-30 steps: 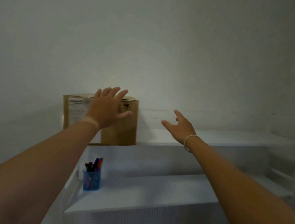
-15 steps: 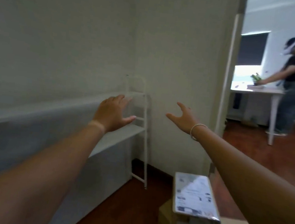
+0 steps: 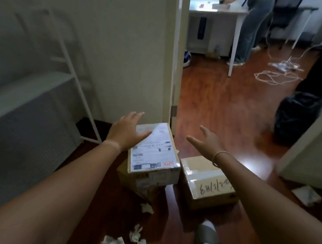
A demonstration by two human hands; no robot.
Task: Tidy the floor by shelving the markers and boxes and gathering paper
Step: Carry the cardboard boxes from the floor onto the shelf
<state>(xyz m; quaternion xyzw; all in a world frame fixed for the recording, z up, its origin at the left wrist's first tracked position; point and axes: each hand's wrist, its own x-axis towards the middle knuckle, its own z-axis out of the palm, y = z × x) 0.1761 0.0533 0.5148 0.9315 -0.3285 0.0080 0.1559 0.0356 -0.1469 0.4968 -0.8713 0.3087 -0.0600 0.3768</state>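
Black bag [image 3: 297, 117] on wood floor [image 3: 218, 100], tangled white cord [image 3: 275, 76], white table [image 3: 218, 12], person standing [image 3: 251, 22] beside it

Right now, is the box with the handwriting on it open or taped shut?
Shut. The box with handwriting has its flaps flat under clear tape, and neither hand touches it.

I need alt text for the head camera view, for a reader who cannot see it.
Two bare, empty hands, left hand and right hand, reach down toward two cardboard boxes on a wooden floor: a labelled box and a taped box. Crumpled paper lies nearer; a white shelf stands at left.
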